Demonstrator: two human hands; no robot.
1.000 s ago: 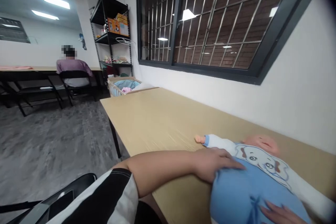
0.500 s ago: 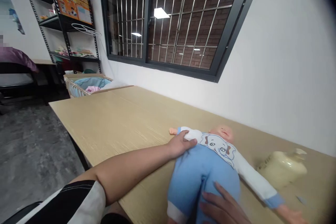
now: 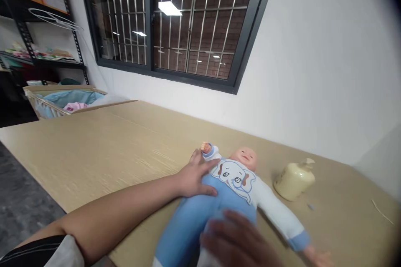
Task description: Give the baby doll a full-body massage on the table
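A baby doll [image 3: 216,200] in a white top with an elephant print and blue trousers lies face up on the wooden table [image 3: 134,133]. My left hand [image 3: 199,175] rests with spread fingers against the doll's side, by its bent arm. Over the doll's legs, my right hand [image 3: 238,238] is smeared by motion. Something white and pale blue shows under its fingers, apparently a trouser leg and cuff, but whether they grip it is unclear. To the doll's right stands a cream pump bottle [image 3: 294,180].
A small grey-blue bit [image 3: 310,207] lies near the bottle, and a thin pale strip [image 3: 382,212] lies farther right. Behind the table are a wall with a barred window [image 3: 188,29], a wooden crib [image 3: 62,88] with blue and pink cloth, and a black shelf [image 3: 56,62].
The view has turned right. My left hand now lies flatter and more spread at the doll's side. The doll's arm by that hand is now bent upward, and my right hand has moved up the legs.
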